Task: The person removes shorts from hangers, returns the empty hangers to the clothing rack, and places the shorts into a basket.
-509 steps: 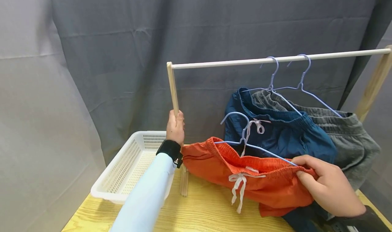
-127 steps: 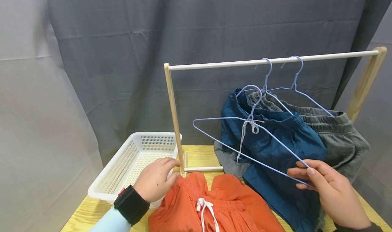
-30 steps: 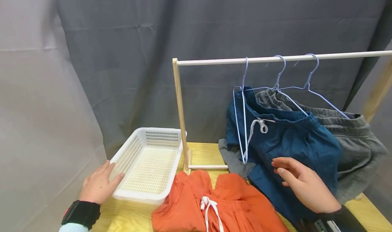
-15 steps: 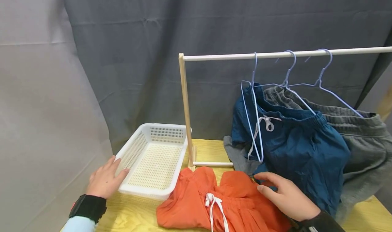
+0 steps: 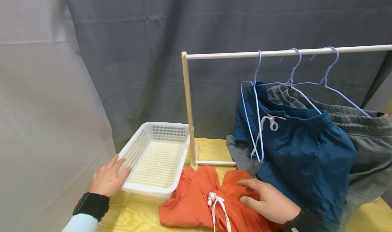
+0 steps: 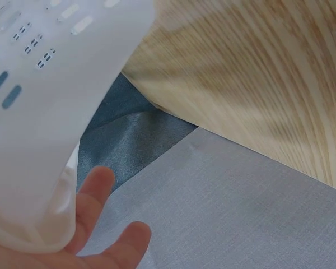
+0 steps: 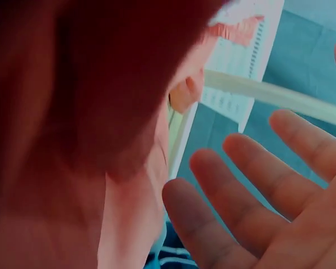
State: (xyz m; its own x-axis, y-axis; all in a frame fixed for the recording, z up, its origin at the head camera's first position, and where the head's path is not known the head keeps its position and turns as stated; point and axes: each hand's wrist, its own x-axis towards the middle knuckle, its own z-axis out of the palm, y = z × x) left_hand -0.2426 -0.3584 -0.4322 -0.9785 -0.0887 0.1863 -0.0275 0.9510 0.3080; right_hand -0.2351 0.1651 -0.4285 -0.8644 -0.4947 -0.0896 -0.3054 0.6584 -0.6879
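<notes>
My left hand [image 5: 108, 177] rests at the left rim of a white plastic basket [image 5: 176, 187], fingers loosely spread; in the left wrist view two fingers [image 6: 131, 241] show past the basket's corner. My right hand [image 5: 269, 201] is over orange shorts [image 5: 186, 208] lying on the table, fingers relaxed and holding nothing. In the right wrist view its fingers [image 7: 213, 218] are spread beside the orange cloth [image 7: 129, 218]; whether they touch it I cannot tell. A white drawstring [image 5: 218, 204] is tied at the shorts' waist. The shorts' right part is hidden under my hand.
A wooden rack with a white rail [image 5: 220, 56] holds a bare lilac hanger [image 5: 258, 109], blue shorts [image 5: 306, 147] and grey shorts [image 5: 372, 140] on hangers. Its left post [image 5: 188, 102] stands beside the basket. Grey cloth [image 5: 128, 55] encloses the back.
Earlier the orange shorts were on a hanger in my right hand; they came off onto the table and the hanger went onto the rail. My left hand left the post; my right hand moved left.
</notes>
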